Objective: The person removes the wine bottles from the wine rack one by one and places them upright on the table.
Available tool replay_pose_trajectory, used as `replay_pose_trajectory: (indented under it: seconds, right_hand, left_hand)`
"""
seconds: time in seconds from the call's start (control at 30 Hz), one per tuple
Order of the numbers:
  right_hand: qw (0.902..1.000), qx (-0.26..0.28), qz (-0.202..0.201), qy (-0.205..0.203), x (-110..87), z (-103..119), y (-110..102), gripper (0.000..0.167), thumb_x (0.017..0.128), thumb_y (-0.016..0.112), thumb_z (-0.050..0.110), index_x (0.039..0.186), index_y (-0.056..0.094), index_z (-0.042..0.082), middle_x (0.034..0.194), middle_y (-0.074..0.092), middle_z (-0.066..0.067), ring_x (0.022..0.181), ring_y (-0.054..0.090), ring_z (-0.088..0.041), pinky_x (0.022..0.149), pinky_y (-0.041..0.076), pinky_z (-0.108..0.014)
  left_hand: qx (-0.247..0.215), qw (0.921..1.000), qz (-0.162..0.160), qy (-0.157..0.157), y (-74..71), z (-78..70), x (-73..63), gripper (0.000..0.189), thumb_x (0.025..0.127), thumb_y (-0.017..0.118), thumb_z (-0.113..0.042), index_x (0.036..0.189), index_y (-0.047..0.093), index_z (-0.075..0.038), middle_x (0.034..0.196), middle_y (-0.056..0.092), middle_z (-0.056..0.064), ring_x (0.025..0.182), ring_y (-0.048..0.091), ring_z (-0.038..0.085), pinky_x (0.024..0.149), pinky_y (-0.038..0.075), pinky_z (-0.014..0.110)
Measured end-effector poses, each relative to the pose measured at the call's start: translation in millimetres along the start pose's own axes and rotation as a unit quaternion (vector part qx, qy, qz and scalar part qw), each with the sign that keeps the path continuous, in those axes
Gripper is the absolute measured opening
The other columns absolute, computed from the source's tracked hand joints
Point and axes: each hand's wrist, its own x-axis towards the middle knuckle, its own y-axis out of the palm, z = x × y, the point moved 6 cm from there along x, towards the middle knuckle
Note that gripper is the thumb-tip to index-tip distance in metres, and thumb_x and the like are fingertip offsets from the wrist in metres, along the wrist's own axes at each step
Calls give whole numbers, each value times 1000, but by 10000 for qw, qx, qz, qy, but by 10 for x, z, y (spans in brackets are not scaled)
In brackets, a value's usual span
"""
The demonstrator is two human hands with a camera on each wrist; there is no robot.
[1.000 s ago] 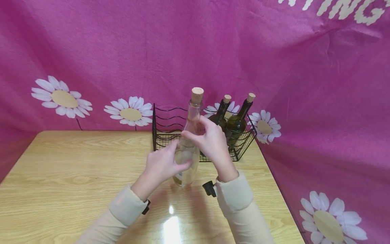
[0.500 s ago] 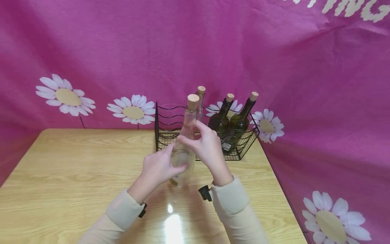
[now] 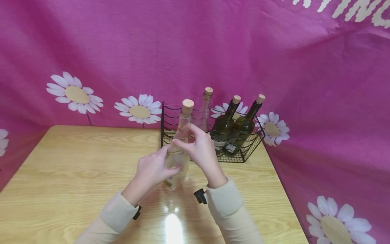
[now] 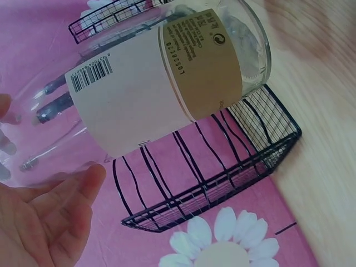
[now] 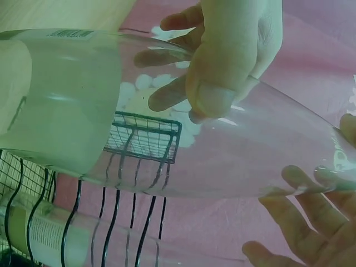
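A clear glass bottle (image 3: pixel 176 157) with a cork (image 3: pixel 188 105) in its mouth stands slightly tilted in front of the rack, its base close over the table. My left hand (image 3: pixel 152 168) grips it around the lower body, thumb in front. Higher up, my right hand (image 3: pixel 202 151) holds the shoulder below the neck between thumb and fingers. The left wrist view shows a white and tan label (image 4: pixel 133 92) with a barcode on the bottle's side. Through the glass in the right wrist view, fingers (image 5: pixel 167 94) show behind the bottle.
Behind the hands a black wire rack (image 3: pixel 170 135) stands at the table's back edge. It holds another corked clear bottle (image 3: pixel 205 112) and two dark green corked bottles (image 3: pixel 223 127). A pink cloth (image 3: pixel 195 51) with daisies hangs behind the wooden table (image 3: pixel 85 162).
Both hands have moved the clear bottle left, away from the rack's bottles. The clear bottle in the rack, hidden at first, now shows. The head view has shifted slightly.
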Motion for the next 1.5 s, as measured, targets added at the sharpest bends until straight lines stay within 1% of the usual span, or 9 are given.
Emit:
replay_pose_trajectory:
  seconds: [0.13, 0.37, 0.53, 0.67, 0.83, 0.97, 1.1, 1.3, 1.5]
  right_hand:
    - [10000, 24, 23, -21, 0, 5, 67, 24, 71, 73, 29, 89, 62, 17, 85, 65, 2, 63, 57, -10, 53, 44, -26]
    - [9998, 4, -55, -165, -8, 29, 146, 22, 71, 74, 27, 85, 62, 15, 85, 66, 1, 64, 59, -10, 55, 45, -25]
    - [9996, 7, -65, -264, -11, 50, 210, 21, 70, 74, 27, 80, 60, 15, 82, 66, 2, 65, 59, -11, 57, 46, -24]
    - [9997, 21, -22, -254, -12, 63, 269, 21, 71, 74, 28, 82, 61, 16, 85, 66, 2, 67, 59, -10, 59, 46, -24]
    - [9997, 71, 37, -216, -17, 75, 343, 23, 71, 74, 28, 84, 61, 15, 88, 66, 0, 69, 61, -11, 59, 47, -24]
    - [9998, 69, 65, -200, -20, 83, 396, 23, 71, 74, 28, 84, 61, 15, 88, 66, -1, 71, 63, -13, 60, 48, -25]
    - [9997, 106, 140, -168, -19, 82, 456, 25, 71, 73, 29, 88, 62, 16, 90, 66, 0, 74, 63, -13, 63, 47, -25]
    - [9993, 267, 152, -189, -16, 95, 521, 28, 70, 74, 28, 93, 63, 15, 92, 66, -1, 73, 63, -14, 61, 47, -24]
    - [9987, 379, 245, -223, -10, 122, 581, 29, 71, 74, 26, 94, 62, 13, 94, 66, -3, 76, 64, -16, 64, 48, -23]
  left_hand:
    - [-1, 10000, 2, 2, -2, 54, -17, 73, 67, 64, -57, 124, 47, -13, 59, 44, -6, 46, 41, 11, 40, 32, 27]
    - [-22, 10000, 51, -57, -4, 136, -61, 79, 67, 64, -56, 131, 43, -15, 63, 48, -5, 47, 42, 11, 40, 32, 27]
    - [12, 9999, 62, -93, 0, 199, -84, 79, 68, 63, -57, 131, 43, -15, 64, 50, -4, 46, 40, 11, 39, 32, 26]
    - [7, 9998, 116, -154, -1, 256, -102, 78, 68, 62, -57, 131, 43, -15, 63, 50, -4, 44, 38, 11, 39, 31, 27]
    - [66, 9997, 113, -183, -13, 320, -128, 80, 68, 63, -57, 132, 43, -13, 71, 56, -2, 47, 41, 11, 40, 32, 27]
    - [104, 9998, 65, -162, -21, 368, -148, 79, 68, 64, -56, 130, 44, -11, 91, 63, 2, 50, 44, 12, 41, 33, 27]
    - [111, 9997, 55, -211, -25, 424, -165, 79, 67, 64, -55, 129, 45, -10, 101, 64, 4, 53, 49, 14, 42, 35, 28]
    - [108, 9996, 6, -276, -37, 493, -191, 76, 67, 65, -55, 127, 47, -11, 105, 63, 3, 65, 58, 19, 45, 38, 31]
    - [107, 9994, -5, -323, -49, 549, -207, 74, 66, 66, -55, 123, 49, -11, 99, 64, 4, 58, 53, 16, 44, 36, 30]
